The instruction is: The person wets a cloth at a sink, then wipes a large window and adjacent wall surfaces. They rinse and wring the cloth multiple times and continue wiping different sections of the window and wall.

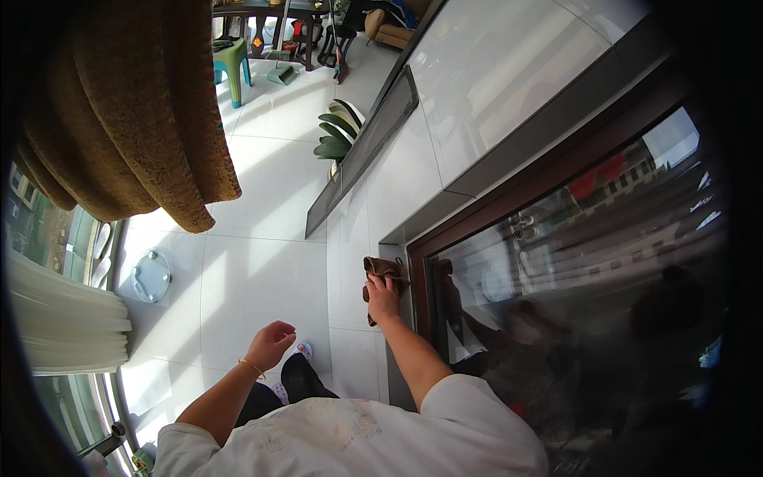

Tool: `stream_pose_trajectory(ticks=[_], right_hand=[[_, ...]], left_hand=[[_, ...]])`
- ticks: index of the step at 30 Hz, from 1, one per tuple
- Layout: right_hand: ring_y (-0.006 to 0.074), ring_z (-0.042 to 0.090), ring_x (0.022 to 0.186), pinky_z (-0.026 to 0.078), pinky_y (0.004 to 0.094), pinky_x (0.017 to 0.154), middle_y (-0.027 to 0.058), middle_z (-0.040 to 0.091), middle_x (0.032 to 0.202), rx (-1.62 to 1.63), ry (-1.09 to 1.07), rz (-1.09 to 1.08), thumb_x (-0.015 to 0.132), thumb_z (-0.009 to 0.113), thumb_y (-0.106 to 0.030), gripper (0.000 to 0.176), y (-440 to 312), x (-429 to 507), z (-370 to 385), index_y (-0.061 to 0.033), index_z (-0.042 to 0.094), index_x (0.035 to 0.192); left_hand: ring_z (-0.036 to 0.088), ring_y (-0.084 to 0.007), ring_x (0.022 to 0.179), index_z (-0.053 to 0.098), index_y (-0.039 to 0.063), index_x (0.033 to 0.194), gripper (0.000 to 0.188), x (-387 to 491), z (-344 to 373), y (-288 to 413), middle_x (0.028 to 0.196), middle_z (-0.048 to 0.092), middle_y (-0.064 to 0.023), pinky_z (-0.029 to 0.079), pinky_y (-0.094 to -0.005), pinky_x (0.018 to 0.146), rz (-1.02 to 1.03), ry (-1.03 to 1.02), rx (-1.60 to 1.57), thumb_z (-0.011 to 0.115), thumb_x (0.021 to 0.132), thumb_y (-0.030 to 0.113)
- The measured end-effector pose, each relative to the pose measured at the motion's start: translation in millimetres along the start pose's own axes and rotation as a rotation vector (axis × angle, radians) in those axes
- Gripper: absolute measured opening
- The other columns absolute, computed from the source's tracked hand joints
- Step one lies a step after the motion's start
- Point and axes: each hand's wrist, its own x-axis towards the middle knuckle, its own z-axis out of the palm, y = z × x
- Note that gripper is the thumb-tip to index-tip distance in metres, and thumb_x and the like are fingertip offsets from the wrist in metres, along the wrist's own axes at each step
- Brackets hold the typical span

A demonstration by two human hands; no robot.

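Note:
My right hand [382, 298] presses a bunched brown cloth [381, 268] against the grey wall trim at the left side of a dark red-brown frame [419, 286]. Part of the cloth is hidden under my fingers. Inside that frame, a dark glass pane [536, 310] reflects my arm and the room. My left hand [274, 344] hangs in the air over the tiled floor, its fingers loosely bent, with nothing seen in it. A thin bracelet [252, 368] circles that wrist.
A brown textured curtain [137, 119] hangs at upper left, and a white curtain [71, 316] below it by the windows. A round glass stand [151, 276] rests on the floor. Beyond a dark mesh panel [363, 152] are a potted plant [335, 140], green stool [232, 62] and dustpan [283, 74].

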Motion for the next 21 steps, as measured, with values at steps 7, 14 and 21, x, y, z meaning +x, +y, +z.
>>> stream_pose_trajectory(ticks=[7,14,21], right_hand=[[0.0355,0.054,0.132,0.05,0.0427,0.109,0.0049,0.062,0.134,0.193,0.419,-0.362,0.081,0.066,0.006,0.043,-54,69,-161,-0.0097,0.071,0.121],[0.0314,0.058,0.129,0.048,0.0442,0.11,0.0007,0.065,0.128,-0.441,1.047,-0.571,0.086,0.07,-0.005,0.029,-90,191,-499,-0.0118,0.075,0.114],[0.0384,0.035,0.149,0.019,0.0493,0.126,0.016,0.045,0.158,-1.27,0.235,-0.007,0.102,0.045,-0.027,0.05,-66,232,-465,-0.0033,0.055,0.145]], left_hand=[[0.072,-0.0179,0.094,0.068,0.001,0.112,0.025,106,16,145,0.103,0.075,-0.0094,0.057,-0.0311,0.085,0.256,-0.007,-0.045,0.07,0.097,0.02],[0.072,-0.0227,0.094,0.067,0.001,0.113,0.027,209,7,296,0.104,0.074,-0.0102,0.055,-0.0344,0.083,0.592,0.164,-0.139,0.067,0.094,0.021],[0.071,-0.0196,0.092,0.068,0.002,0.112,0.025,311,12,421,0.104,0.074,-0.0091,0.055,-0.0325,0.084,0.757,0.092,-0.175,0.069,0.093,0.018]])
